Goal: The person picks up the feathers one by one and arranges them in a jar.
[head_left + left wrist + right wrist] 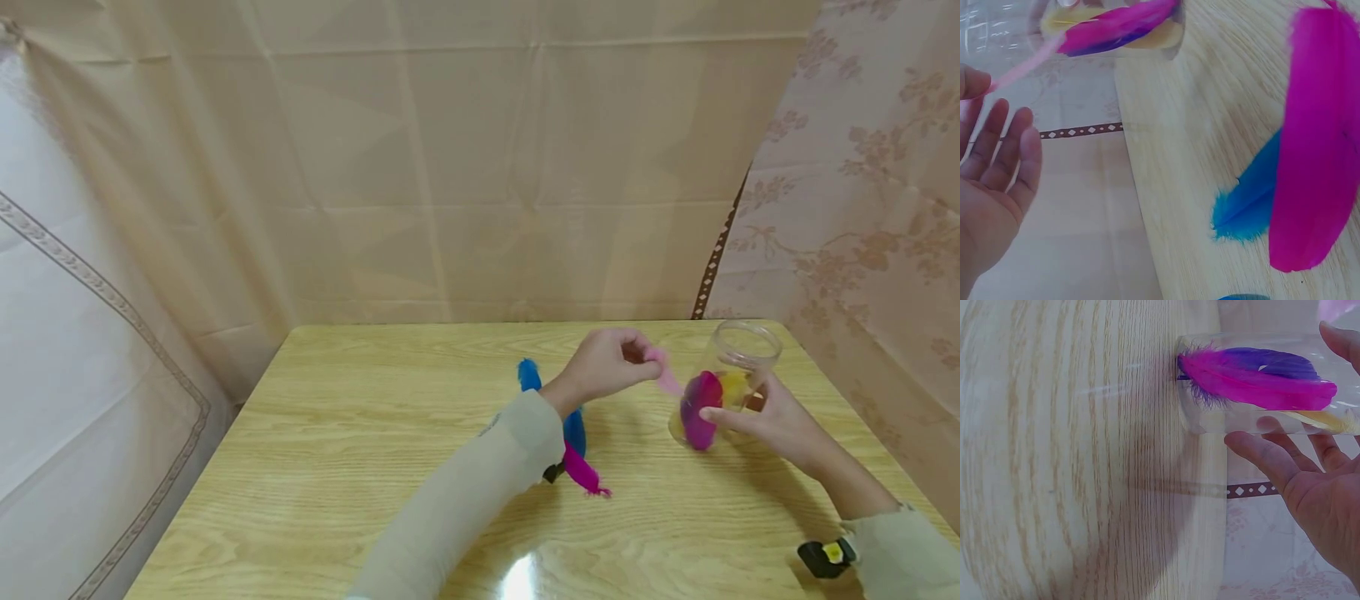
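Standing on the counter (360,417), the clear jar (729,361) of feathers (701,393) is gripped by the right hand (783,427), seemingly to steady it; beside it the left hand (606,365) pinches a pale pink feather (667,379) by one end, apparently for control.

I can read no words, numbers or brands here — the small dark mark (489,425) on my left sleeve (457,487) is too tiny to make out, and the yellow patch (833,552) on the black device (816,562) by my right sleeve (906,557) too blurred.
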The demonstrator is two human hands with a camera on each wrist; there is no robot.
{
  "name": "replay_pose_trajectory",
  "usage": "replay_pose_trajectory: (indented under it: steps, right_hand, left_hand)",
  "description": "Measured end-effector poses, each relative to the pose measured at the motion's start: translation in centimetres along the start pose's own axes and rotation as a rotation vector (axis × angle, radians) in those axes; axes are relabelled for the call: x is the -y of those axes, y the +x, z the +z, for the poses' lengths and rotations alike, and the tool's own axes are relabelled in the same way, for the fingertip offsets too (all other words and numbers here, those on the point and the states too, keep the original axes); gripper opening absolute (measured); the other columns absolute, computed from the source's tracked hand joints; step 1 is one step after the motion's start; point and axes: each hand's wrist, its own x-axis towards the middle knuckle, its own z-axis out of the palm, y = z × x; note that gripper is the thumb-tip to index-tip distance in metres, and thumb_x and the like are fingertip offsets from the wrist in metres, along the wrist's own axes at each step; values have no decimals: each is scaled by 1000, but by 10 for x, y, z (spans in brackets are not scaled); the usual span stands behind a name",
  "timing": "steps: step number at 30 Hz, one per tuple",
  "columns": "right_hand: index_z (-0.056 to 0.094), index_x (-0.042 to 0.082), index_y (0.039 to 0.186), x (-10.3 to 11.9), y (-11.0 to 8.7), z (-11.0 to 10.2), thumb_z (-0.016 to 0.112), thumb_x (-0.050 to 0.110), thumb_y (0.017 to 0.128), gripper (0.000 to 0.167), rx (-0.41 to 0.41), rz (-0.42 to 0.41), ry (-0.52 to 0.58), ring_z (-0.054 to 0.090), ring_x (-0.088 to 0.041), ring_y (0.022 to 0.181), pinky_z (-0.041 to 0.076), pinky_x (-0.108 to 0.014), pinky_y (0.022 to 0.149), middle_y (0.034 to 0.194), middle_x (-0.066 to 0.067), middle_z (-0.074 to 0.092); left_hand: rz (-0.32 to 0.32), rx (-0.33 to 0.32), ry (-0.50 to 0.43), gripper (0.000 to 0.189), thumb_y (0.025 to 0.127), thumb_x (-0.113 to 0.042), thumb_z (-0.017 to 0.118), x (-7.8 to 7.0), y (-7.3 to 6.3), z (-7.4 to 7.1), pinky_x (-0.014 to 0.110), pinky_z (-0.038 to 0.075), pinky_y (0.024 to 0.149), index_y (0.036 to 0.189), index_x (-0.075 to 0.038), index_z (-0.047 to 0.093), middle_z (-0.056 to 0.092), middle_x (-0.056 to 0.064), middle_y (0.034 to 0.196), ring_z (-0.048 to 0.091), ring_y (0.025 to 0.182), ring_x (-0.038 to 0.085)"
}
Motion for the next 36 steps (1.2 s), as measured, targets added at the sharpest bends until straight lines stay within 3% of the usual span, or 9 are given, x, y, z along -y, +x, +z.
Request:
replay_pose_trajectory:
  steps: [6,10,13,18,23,30,36]
  right_hand:
    - [21,14,160,-2,0,1,75,21,94,86,-3,-20,16,38,-19,124,39,-10,83,157,-18,30]
    - [22,15,160,-2,0,1,75,19,94,85,-1,-33,31,37,-11,125,39,-8,84,154,-18,32]
    - [22,17,160,-2,0,1,75,19,94,85,-3,-35,29,37,-6,123,39,-8,84,154,-19,33]
    - [22,13,159,-3,0,0,76,22,93,85,-13,-21,1,38,-13,121,39,-14,84,158,-19,30]
    - [22,14,160,-4,0,0,75,23,93,86,-13,-16,-7,37,-15,123,39,-22,85,160,-18,29]
    - [22,16,160,-3,0,1,75,21,93,86,-12,-21,5,37,-14,122,39,-15,83,155,-21,31]
    - [20,16,160,-2,0,0,75,21,94,86,-3,-17,12,36,-21,127,39,-14,83,155,-21,31]
  left_hand:
    - [73,-23,-135,7,92,-9,75,-4,4,-1,21,57,73,93,-7,69,71,-7,89,66,77,7]
    - [105,6,-172,6,93,-6,74,-8,7,-2,22,57,73,98,-4,72,73,-4,91,67,76,7]
    - [95,22,-171,12,94,-8,74,-11,9,-3,23,58,73,104,-3,74,73,-2,91,68,76,7]
    - [66,29,-158,19,94,-12,75,-16,10,-3,27,60,72,109,-1,74,72,-5,90,70,74,7]
    - [80,16,-137,15,94,-12,74,-17,10,-4,25,59,71,105,-2,74,71,-5,87,67,72,8]
    - [70,10,-136,14,95,-14,74,-18,10,-5,21,57,71,104,-4,74,70,-6,86,65,74,8]
    - [56,22,-187,16,94,-11,74,-20,8,-5,28,60,74,106,-1,73,70,-3,86,66,74,11]
